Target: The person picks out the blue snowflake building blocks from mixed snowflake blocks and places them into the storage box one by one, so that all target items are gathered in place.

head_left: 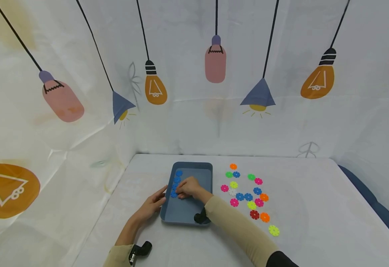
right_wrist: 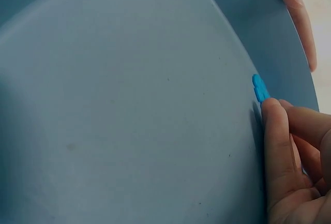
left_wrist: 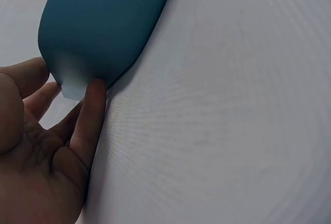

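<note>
One left hand [head_left: 150, 207], fingers spread, touches one tray [head_left: 179, 214]; one right hand [head_left: 190, 187] pinches one blue disc [right_wrist: 260, 88] inside; eighteen colourful discs [head_left: 248, 197] lie beside it.

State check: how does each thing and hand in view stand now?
Tray: right side up on the table
Blue pieces: in a column along the tray's left side
Mixed-colour pieces: scattered right of the tray
Right hand: pinching a blue piece
Left hand: touching the tray
</note>
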Demonstrator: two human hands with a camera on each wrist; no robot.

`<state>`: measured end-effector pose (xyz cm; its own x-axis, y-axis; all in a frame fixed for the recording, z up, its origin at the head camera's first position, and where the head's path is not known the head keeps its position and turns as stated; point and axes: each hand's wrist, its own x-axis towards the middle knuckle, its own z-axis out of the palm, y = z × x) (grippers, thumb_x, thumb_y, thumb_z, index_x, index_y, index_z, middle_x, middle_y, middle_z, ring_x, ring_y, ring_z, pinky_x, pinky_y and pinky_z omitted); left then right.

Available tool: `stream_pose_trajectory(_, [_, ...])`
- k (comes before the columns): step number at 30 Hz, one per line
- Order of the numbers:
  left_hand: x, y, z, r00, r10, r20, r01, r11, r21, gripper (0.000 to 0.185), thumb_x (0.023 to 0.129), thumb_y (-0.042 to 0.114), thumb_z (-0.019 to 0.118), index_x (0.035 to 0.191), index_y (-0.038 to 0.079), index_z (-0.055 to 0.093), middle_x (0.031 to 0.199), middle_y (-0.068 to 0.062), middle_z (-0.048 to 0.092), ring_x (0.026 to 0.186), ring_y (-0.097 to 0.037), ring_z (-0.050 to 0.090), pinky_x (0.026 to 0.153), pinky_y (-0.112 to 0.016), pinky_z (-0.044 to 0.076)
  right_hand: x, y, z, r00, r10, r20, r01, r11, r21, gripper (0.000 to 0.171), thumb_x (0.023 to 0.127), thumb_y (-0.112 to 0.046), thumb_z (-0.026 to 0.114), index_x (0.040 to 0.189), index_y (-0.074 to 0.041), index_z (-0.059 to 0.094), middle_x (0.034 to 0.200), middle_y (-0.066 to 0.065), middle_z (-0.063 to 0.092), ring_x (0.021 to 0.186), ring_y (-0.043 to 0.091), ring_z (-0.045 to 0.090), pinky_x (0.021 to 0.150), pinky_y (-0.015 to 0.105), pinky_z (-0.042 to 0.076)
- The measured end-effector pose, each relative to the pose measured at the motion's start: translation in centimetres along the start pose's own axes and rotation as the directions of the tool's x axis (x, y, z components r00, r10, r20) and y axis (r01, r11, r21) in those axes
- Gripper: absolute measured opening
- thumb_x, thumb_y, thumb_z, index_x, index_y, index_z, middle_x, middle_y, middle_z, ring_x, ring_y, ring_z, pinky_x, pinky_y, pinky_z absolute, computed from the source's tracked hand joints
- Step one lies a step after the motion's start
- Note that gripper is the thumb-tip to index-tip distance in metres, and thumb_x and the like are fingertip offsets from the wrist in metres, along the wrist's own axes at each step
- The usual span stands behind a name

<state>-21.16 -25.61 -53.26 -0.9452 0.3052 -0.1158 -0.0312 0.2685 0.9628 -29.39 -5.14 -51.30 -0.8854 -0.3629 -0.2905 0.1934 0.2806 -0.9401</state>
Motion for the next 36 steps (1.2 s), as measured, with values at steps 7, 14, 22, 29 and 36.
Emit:
stream_pose_trajectory(7, [-0.1, 0.2, 0.1, 1.000, 0.012, 0.010, -0.011, 1.000, -0.016, 0.056, 0.106, 0.021, 0.045, 0.156, 0.010, 0.021, 0.147, -0.032, 0.031, 0.132, -0.046, 0.035, 0.099, -0.055, 0.041, -0.1, 0.0, 0.0, 1.000, -0.002, 0.000, 0.002, 1.000, -0.001, 0.004, 0.081, 0.003, 0.075, 0.085, 0.002, 0.075, 0.071, 0.011, 0.070, 0.053, 0.013, 0.065, 0.052, 0.026, 0.055])
stream_pose_trajectory(14, [-0.3, 0.5, 0.2, 1.000, 0.011, 0.015, -0.011, 1.000, -0.022, 0.056, 0.106, 0.018, 0.044, 0.156, 0.008, 0.020, 0.146, -0.033, 0.031, 0.132, -0.046, 0.035, 0.099, -0.057, 0.039, -0.2, 0.0, -0.1, 1.000, -0.003, 0.000, 0.003, 1.000, -0.004, 0.003, 0.081, 0.002, 0.075, 0.085, 0.002, 0.075, 0.071, 0.011, 0.070, 0.053, 0.014, 0.066, 0.052, 0.027, 0.055])
stream_pose_trajectory(22, [0.0, 0.0, 0.2, 1.000, 0.017, 0.007, -0.017, 1.000, -0.005, 0.056, 0.105, 0.021, 0.045, 0.156, 0.010, 0.022, 0.146, -0.031, 0.033, 0.132, -0.045, 0.037, 0.100, -0.055, 0.040, -0.6, -0.2, -0.4, 1.000, -0.017, 0.026, 0.017, 1.000, -0.017, 0.004, 0.081, 0.002, 0.076, 0.085, 0.001, 0.075, 0.070, 0.011, 0.070, 0.054, 0.014, 0.065, 0.054, 0.028, 0.056])
stream_pose_trajectory(29, [-0.1, -0.1, 0.2, 1.000, 0.016, -0.009, -0.016, 1.000, 0.011, 0.057, 0.105, 0.023, 0.046, 0.155, 0.011, 0.023, 0.146, -0.029, 0.035, 0.131, -0.044, 0.038, 0.100, -0.056, 0.040, -1.5, -1.0, -1.2, 0.996, -0.057, 0.061, 0.062, 0.995, -0.082, 0.004, 0.081, -0.002, 0.078, 0.084, -0.002, 0.076, 0.072, 0.009, 0.069, 0.061, 0.016, 0.067, 0.058, 0.030, 0.057])
stream_pose_trajectory(36, [-0.1, -0.1, 0.2, 1.000, 0.020, -0.024, -0.019, 0.999, 0.037, 0.057, 0.105, 0.024, 0.047, 0.155, 0.011, 0.024, 0.145, -0.029, 0.036, 0.130, -0.044, 0.040, 0.098, -0.056, 0.041, -3.3, -2.0, -2.4, 0.975, -0.163, 0.148, 0.183, 0.974, -0.131, 0.004, 0.083, -0.006, 0.077, 0.086, -0.004, 0.076, 0.076, 0.008, 0.070, 0.066, 0.020, 0.068, 0.060, 0.031, 0.057])
